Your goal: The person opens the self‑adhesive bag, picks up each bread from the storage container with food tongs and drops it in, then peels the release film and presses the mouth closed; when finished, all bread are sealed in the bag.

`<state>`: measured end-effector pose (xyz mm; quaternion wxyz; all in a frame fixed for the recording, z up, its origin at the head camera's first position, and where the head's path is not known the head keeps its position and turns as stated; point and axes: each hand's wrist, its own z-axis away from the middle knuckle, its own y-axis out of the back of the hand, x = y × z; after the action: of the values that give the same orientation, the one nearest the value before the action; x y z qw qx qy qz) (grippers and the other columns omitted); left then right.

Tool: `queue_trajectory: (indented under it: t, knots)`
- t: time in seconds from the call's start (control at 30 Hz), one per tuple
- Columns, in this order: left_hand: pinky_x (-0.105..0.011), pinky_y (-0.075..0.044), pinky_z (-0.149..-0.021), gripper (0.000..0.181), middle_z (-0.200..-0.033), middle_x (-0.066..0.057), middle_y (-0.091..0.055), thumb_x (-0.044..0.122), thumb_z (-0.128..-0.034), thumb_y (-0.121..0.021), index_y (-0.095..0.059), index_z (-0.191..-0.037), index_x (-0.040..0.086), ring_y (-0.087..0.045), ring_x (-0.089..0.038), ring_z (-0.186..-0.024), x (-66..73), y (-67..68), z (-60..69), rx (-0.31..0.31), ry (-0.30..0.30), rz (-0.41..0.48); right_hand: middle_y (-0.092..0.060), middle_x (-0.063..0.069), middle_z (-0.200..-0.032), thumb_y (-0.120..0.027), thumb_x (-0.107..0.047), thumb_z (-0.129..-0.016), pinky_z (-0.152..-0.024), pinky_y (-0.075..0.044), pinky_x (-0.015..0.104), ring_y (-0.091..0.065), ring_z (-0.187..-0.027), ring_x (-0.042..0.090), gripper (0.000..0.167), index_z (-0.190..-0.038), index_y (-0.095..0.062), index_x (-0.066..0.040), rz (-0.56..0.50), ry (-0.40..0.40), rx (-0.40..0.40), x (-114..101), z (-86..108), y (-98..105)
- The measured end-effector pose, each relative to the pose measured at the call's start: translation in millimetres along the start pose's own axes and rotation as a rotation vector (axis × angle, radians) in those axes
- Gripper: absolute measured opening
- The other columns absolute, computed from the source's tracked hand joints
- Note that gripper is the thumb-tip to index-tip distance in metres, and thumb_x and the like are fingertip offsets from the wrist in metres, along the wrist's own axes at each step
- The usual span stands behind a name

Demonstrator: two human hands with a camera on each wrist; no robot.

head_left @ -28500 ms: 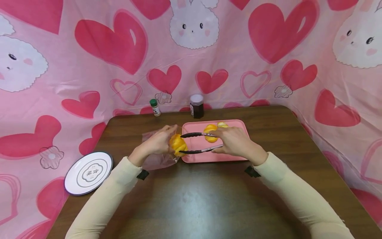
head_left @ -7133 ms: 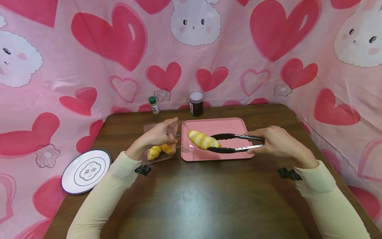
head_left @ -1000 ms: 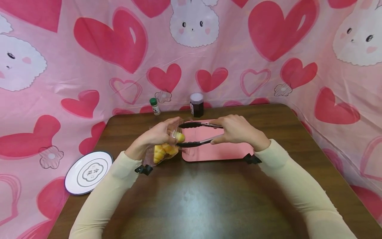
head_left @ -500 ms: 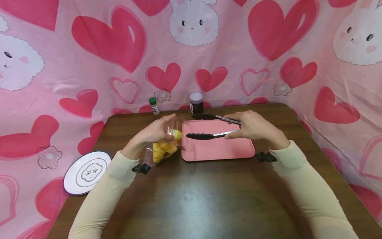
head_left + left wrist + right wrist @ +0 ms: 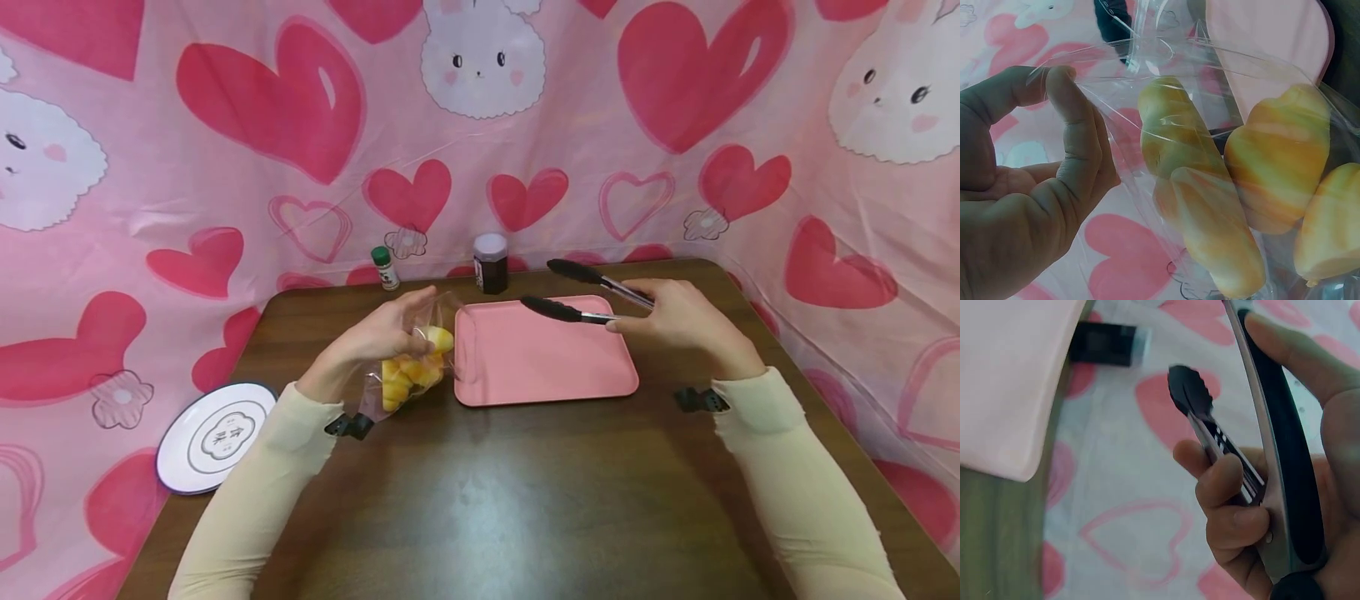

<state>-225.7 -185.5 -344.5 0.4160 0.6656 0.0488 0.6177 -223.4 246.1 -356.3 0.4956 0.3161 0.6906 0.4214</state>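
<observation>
My left hand (image 5: 375, 333) pinches the rim of a clear plastic bag (image 5: 372, 402) left of the pink tray. Several yellow-and-cream bread rolls (image 5: 408, 377) lie inside; the left wrist view shows one long roll (image 5: 1194, 187) near the fingers, with the others beside it. My right hand (image 5: 682, 321) grips a pair of tongs (image 5: 553, 308) with black tips and metal arms. Spread apart over the tray's far edge and the table behind it, the tips hold nothing. Thumb and curled fingers wrap the tongs' handles (image 5: 1288, 444) in the right wrist view.
The pink tray (image 5: 547, 354) lies mid-table, with the bag's mouth over its left edge. Behind stand a dark jar with a pale lid (image 5: 491, 265) and a green-capped shaker (image 5: 386, 268). A white blue-rimmed plate (image 5: 187, 450) sits at the table's left edge.
Over the last second the tongs drew away from the bag's mouth, rightward and back, leaving a roll in the bag. Earlier, rolls lay on the tray and one hung in the tongs.
</observation>
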Motion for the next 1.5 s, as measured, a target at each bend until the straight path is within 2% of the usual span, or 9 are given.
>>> queue_trajectory:
  t: [0.2,0.27,0.4,0.5,0.57,1.03,1.17,1.37,1.5]
  knots:
    - [-0.035,-0.061,-0.081,0.092,-0.168,-0.011,-0.019,0.005,-0.0845,-0.072,-0.019,-0.16,0.01,-0.045,-0.035,-0.138,-1.4,3.4,3.4,-0.012,0.006,0.051,-0.056,0.006,-0.076,-0.068,-0.066,-0.082,-0.069,-0.041,0.04,-0.053,-0.081,0.027,0.056,-0.107,-0.065,-0.016,0.006,-0.142,0.06,30,5.7,-3]
    - [-0.036,-0.061,-0.08,0.092,-0.168,-0.011,-0.018,0.005,-0.0849,-0.072,-0.019,-0.16,0.01,-0.047,-0.036,-0.136,-2.4,4.0,3.9,-0.016,0.01,0.067,-0.056,0.01,-0.079,-0.067,-0.066,-0.083,-0.071,-0.041,0.044,-0.053,-0.085,0.031,0.063,-0.112,-0.062,-0.01,0.02,-0.175,0.05,41,6.5,-4]
    - [-0.037,-0.061,-0.081,0.092,-0.168,-0.01,-0.018,0.004,-0.0853,-0.071,-0.019,-0.16,0.011,-0.049,-0.035,-0.134,-3.3,5.2,5.0,-0.022,0.012,0.075,-0.065,0.027,-0.108,-0.062,-0.067,-0.086,-0.085,-0.046,0.062,-0.058,-0.1,0.046,0.081,-0.128,-0.055,0.001,0.036,-0.241,-0.018,59,7.4,-5]
    - [-0.037,-0.061,-0.082,0.091,-0.167,-0.01,-0.019,0.005,-0.0851,-0.072,-0.02,-0.16,0.012,-0.052,-0.034,-0.13,-2.7,6.4,5.7,-0.022,0.006,0.056,-0.055,0.037,-0.13,-0.056,-0.068,-0.089,-0.096,-0.04,0.071,-0.052,-0.116,0.056,0.092,-0.139,-0.045,0.009,0.057,-0.277,-0.075,71,6.6,-9]
    - [-0.037,-0.061,-0.082,0.091,-0.167,-0.01,-0.02,0.005,-0.085,-0.071,-0.02,-0.16,0.011,-0.055,-0.035,-0.126,-2.8,6.8,6.1,-0.021,0.005,0.053,-0.05,0.04,-0.133,-0.053,-0.068,-0.091,-0.099,-0.038,0.072,-0.049,-0.119,0.059,0.095,-0.14,-0.041,0.013,0.073,-0.301,-0.102,79,5.4,-13]
    - [-0.035,-0.061,-0.081,0.09,-0.168,-0.009,-0.019,0.003,-0.0863,-0.069,-0.017,-0.16,0.009,-0.061,-0.029,-0.108,-2.6,8.1,8.4,-0.025,-0.004,0.086,-0.041,0.047,-0.129,-0.047,-0.066,-0.094,-0.094,-0.04,0.074,-0.043,-0.115,0.065,0.098,-0.132,-0.038,0.024,0.117,-0.397,-0.18,106,3.1,-26]
    - [-0.032,-0.061,-0.078,0.091,-0.168,-0.009,-0.019,0.003,-0.0862,-0.07,-0.017,-0.16,0.008,-0.063,-0.025,-0.094,-2.8,8.1,8.9,-0.026,-0.008,0.089,-0.038,0.049,-0.13,-0.048,-0.063,-0.095,-0.096,-0.038,0.074,-0.042,-0.116,0.066,0.097,-0.134,-0.035,0.026,0.109,-0.403,-0.222,110,3.9,-30]
    - [-0.034,-0.061,-0.079,0.09,-0.167,-0.01,-0.021,0.005,-0.0869,-0.07,-0.018,-0.16,0.011,-0.066,-0.021,-0.091,-5.1,9.6,10.3,-0.017,0.006,0.083,-0.048,0.048,-0.122,-0.061,-0.049,-0.092,-0.093,-0.044,0.07,-0.049,-0.111,0.062,0.082,-0.123,-0.047,0.025,0.13,-0.366,-0.215,116,5.4,-33]
    - [-0.044,-0.061,-0.081,0.09,-0.166,-0.01,-0.023,0.006,-0.0873,-0.07,-0.018,-0.16,0.012,-0.069,-0.021,-0.084,-5.5,11.3,12.0,-0.002,0.015,0.088,-0.055,0.043,-0.114,-0.067,-0.047,-0.088,-0.084,-0.049,0.065,-0.056,-0.1,0.055,0.074,-0.114,-0.055,0.021,0.16,-0.355,-0.242,120,7.5,-34]
